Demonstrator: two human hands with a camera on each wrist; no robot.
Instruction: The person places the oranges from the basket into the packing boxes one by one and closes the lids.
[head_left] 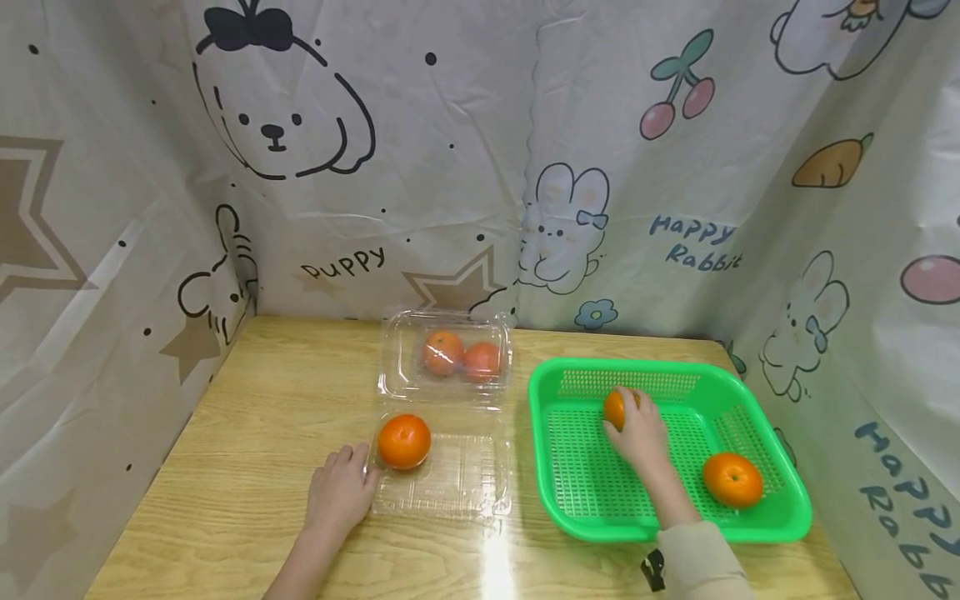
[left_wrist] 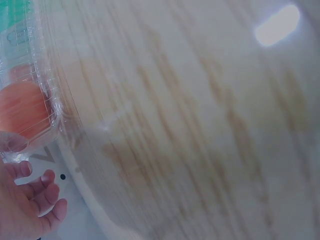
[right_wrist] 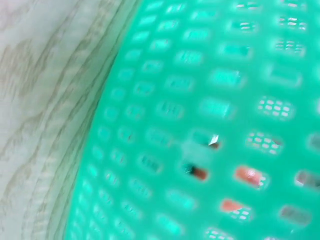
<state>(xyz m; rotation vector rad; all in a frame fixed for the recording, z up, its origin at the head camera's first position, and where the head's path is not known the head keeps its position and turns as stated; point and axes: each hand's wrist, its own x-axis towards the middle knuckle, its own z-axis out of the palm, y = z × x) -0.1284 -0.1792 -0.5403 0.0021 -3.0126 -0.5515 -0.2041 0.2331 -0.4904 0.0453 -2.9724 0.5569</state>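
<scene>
In the head view my right hand reaches into a green plastic basket and grips an orange, its fingers partly covering the fruit. Another orange lies at the basket's right side. My left hand is at the left edge of an opened clear plastic box, its fingers loosely bent. An orange sits in the box's near half, close to that hand. Two more oranges show through the plastic of the far half.
A wooden table carries the box and basket. Printed cloth hangs at the back and both sides. The right wrist view is mostly filled by the basket's perforated wall, with reddish bits seen through its holes.
</scene>
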